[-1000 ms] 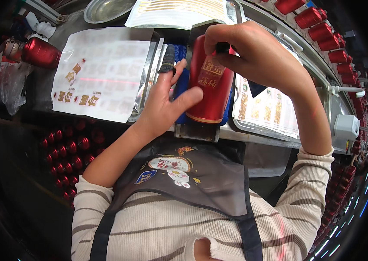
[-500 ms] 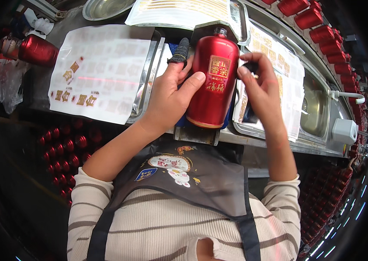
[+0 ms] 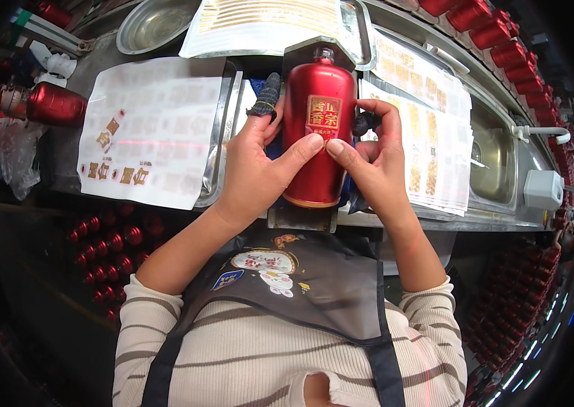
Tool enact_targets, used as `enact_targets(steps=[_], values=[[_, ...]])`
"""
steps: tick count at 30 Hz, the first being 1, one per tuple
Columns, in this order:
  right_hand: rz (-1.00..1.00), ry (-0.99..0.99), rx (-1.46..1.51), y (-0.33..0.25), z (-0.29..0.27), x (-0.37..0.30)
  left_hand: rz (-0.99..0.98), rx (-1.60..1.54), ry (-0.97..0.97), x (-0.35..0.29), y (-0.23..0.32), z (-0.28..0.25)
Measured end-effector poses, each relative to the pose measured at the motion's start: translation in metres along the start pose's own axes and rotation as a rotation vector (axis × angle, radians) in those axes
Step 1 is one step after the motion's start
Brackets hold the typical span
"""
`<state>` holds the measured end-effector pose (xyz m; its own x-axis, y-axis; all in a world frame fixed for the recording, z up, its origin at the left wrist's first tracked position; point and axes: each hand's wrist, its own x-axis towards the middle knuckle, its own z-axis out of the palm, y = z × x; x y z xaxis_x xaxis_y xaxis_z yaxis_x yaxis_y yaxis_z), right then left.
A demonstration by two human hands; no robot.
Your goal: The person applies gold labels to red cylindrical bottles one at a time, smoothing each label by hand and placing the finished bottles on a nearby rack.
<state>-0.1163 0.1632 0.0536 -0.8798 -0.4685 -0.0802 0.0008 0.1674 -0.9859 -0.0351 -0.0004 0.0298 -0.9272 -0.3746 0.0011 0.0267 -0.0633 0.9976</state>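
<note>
A glossy red bottle with a dark neck leans back in a metal holder in front of me. On its front is a gold square decal; my thumbs cover the area below it. My left hand grips the bottle's left side, its thumb on the front and a dark ribbed cot over a raised finger. From the right, my right hand clasps the bottle, thumb pressed beside the left thumb and index finger along the edge. Something dark shows at its other fingers; I cannot make out what.
Sheets of gold decals lie on a tray at right, beside a sink and white jug. At left are a decal sheet and another red bottle; a metal bowl stands behind. Red bottles crowd below.
My right hand has moved from the bottle's right edge onto its front, its thumb now meeting my left thumb over the lower gold lettering. My left hand keeps its grip.
</note>
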Motion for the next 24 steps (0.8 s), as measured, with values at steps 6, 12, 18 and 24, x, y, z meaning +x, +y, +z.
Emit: enact_targets(steps=[6, 12, 18, 24], values=[[0.034, 0.045, 0.019, -0.003, 0.003, 0.007, -0.140, -0.221, 0.013, 0.009, 0.001, 0.002], [0.000, 0.073, 0.040, -0.004, 0.010, 0.008, -0.122, -0.241, -0.018, 0.013, -0.001, 0.005], [0.005, 0.065, -0.040, 0.001, 0.006, 0.011, -0.150, -0.227, -0.014, 0.014, 0.007, 0.006], [0.067, 0.009, 0.152, 0.008, -0.006, 0.010, -0.217, -0.377, -0.021, 0.011, 0.003, -0.006]])
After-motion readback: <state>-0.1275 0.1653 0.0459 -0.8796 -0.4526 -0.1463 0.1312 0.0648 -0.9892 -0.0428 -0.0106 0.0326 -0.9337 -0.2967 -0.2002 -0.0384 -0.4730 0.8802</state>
